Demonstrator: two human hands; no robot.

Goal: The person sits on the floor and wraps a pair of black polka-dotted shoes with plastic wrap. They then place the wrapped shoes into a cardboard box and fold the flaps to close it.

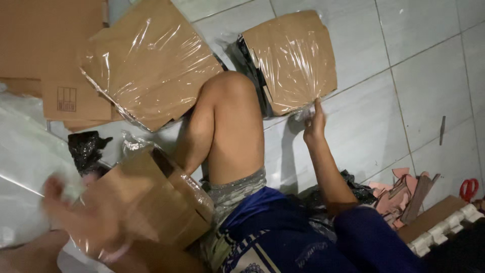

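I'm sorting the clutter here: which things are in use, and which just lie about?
In use:
- wrapped package, touched by the right hand
- cardboard box at the blurred left hand

Lying about:
- red scissors
- flat cardboard
- second wrapped package
- black bag

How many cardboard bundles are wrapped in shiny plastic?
3. One wrapped bundle lies at top centre-left, another at top right by the right hand, and a third is low on the left at the blurred left hand. More may be hidden.
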